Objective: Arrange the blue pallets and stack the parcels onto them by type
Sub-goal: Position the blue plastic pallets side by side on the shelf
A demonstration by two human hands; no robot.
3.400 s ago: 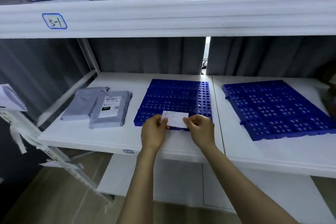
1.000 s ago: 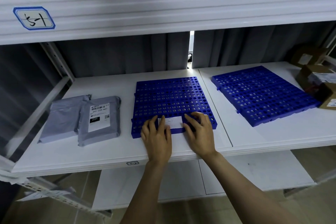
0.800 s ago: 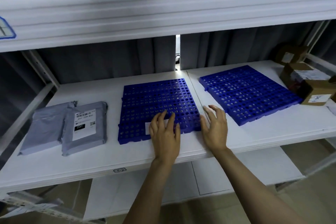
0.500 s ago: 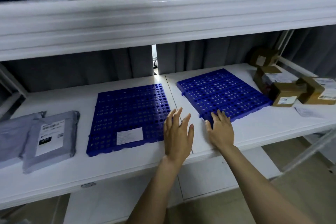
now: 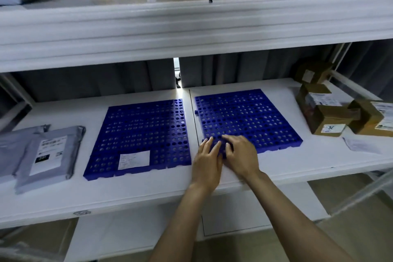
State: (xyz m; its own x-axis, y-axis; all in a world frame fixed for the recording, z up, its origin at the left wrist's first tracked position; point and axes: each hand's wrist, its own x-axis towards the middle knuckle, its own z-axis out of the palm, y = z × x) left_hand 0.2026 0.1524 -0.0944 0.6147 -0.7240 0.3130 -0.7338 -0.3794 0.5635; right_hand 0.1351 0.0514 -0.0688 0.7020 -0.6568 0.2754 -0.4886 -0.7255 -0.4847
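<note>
Right pallet [image 5: 251,119], skewed half a second ago, now lies squarer on the white shelf [image 5: 136,189], nearly parallel to the left pallet [image 5: 144,132] and just beside it, with a narrow strip of shelf between them. Both grips, which then lay mostly on the bare shelf, are now at this pallet's near-left corner. The left grip [image 5: 207,161] is spread, its straight fingers touching the corner. The right grip [image 5: 241,155] is just beside it at 3 o'clock, fingers bent with their tips on the pallet's top. Whether it clasps the edge I cannot tell. From the grips the right pallet stretches away toward 1 o'clock, and the left pallet lies at 10 o'clock, its white label [image 5: 134,159] unmoved near its front edge. Grey mailer bags [image 5: 51,153] lie at 9 o'clock, well apart. Cardboard boxes [image 5: 327,121] stand at 2 o'clock, with a paper slip [image 5: 359,144] in front of them.
</note>
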